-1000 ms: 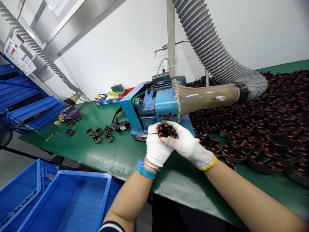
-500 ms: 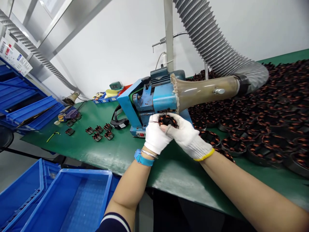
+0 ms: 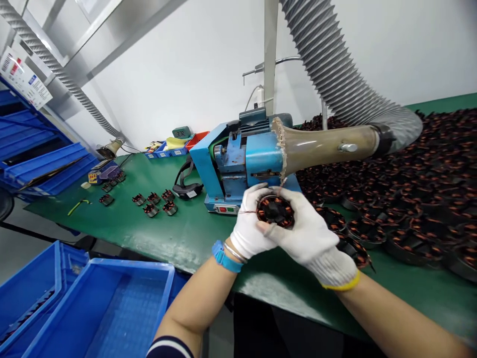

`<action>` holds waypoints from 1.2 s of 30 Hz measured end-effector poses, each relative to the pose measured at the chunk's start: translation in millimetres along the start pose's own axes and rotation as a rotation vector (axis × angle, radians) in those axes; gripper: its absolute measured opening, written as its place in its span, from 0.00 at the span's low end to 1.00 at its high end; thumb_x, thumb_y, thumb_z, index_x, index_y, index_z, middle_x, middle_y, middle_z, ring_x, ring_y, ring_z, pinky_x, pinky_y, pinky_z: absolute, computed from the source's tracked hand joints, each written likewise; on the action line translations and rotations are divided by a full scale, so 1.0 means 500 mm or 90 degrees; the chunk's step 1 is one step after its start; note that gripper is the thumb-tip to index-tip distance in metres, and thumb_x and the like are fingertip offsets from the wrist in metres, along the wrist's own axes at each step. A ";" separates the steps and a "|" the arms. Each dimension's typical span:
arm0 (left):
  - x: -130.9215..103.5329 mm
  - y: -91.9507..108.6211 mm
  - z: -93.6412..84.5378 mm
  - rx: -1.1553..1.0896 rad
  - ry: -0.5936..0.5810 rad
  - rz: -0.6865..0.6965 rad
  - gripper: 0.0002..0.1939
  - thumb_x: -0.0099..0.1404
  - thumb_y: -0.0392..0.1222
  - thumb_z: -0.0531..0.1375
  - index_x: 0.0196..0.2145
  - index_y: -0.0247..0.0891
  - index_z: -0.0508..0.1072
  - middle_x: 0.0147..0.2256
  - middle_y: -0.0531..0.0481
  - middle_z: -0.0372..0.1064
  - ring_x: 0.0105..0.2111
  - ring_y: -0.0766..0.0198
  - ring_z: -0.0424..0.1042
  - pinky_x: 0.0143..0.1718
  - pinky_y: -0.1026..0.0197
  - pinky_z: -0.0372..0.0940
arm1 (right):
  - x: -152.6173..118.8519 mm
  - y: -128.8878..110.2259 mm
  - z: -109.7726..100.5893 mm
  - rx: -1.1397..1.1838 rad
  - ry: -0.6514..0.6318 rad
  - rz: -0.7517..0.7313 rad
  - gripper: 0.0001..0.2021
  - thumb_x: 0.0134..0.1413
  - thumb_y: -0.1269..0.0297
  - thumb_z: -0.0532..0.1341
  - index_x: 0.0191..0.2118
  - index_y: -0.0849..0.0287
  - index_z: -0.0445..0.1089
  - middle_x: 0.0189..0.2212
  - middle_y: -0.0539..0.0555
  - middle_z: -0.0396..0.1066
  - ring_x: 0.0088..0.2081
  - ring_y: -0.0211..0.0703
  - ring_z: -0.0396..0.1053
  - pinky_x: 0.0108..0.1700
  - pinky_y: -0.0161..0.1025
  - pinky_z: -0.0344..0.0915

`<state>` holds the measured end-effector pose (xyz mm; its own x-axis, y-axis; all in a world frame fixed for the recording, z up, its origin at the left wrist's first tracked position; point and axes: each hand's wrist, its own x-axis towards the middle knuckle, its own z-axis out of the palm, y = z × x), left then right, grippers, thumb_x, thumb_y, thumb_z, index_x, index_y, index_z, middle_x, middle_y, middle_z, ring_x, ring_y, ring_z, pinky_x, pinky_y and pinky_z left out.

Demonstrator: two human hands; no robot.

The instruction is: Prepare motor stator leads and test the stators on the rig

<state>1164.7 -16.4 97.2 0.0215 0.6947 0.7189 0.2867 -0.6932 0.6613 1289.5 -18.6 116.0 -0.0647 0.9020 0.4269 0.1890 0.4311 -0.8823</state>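
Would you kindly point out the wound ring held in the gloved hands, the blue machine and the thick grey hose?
Wound ring (image 3: 276,214): head view, dark middle of its face.
Blue machine (image 3: 263,152): head view, its rounded cover.
Thick grey hose (image 3: 333,69): head view, ribbed wall midway along.

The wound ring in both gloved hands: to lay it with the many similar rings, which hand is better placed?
Probably the right hand. It grips the wound ring and lies nearer the similar rings on the right; the left hand, also on the ring, is farther from them.
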 end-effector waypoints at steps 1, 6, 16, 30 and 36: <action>-0.005 0.004 0.001 -0.028 -0.015 0.047 0.32 0.52 0.46 0.66 0.53 0.42 0.62 0.57 0.41 0.59 0.57 0.47 0.64 0.60 0.43 0.62 | -0.007 0.002 -0.007 0.003 0.002 -0.019 0.41 0.30 0.47 0.73 0.53 0.61 0.67 0.50 0.64 0.69 0.52 0.61 0.70 0.56 0.58 0.66; -0.011 0.018 0.015 -0.031 0.040 0.067 0.32 0.53 0.42 0.68 0.53 0.42 0.61 0.56 0.39 0.59 0.57 0.48 0.65 0.60 0.43 0.62 | -0.003 0.022 -0.028 0.242 -0.063 0.067 0.57 0.23 0.39 0.75 0.62 0.58 0.56 0.57 0.68 0.64 0.58 0.63 0.66 0.57 0.56 0.67; -0.014 0.026 0.019 -0.052 0.092 -0.077 0.35 0.45 0.41 0.72 0.49 0.41 0.63 0.50 0.42 0.68 0.48 0.53 0.72 0.53 0.48 0.69 | -0.017 0.010 -0.029 0.275 -0.086 0.075 0.41 0.37 0.49 0.74 0.57 0.56 0.60 0.57 0.65 0.65 0.58 0.58 0.66 0.60 0.53 0.65; -0.015 -0.003 0.050 -0.134 0.173 -0.233 0.35 0.50 0.39 0.70 0.53 0.40 0.61 0.50 0.42 0.69 0.49 0.54 0.72 0.57 0.47 0.66 | 0.038 0.047 -0.001 0.175 -0.139 0.058 0.33 0.48 0.53 0.68 0.59 0.58 0.63 0.55 0.60 0.70 0.56 0.55 0.69 0.59 0.51 0.67; 0.018 0.002 0.054 -0.126 0.218 -0.266 0.29 0.53 0.35 0.67 0.51 0.40 0.61 0.48 0.43 0.71 0.47 0.58 0.73 0.54 0.50 0.68 | 0.066 0.034 0.033 0.273 -0.097 0.084 0.26 0.49 0.54 0.67 0.54 0.56 0.66 0.50 0.57 0.74 0.52 0.51 0.72 0.58 0.48 0.68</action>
<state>1191.0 -5.4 98.6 -0.3766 0.8383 0.3942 0.0191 -0.4184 0.9081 1274.5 18.8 111.9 -0.2167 0.9292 0.2994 -0.2137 0.2541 -0.9433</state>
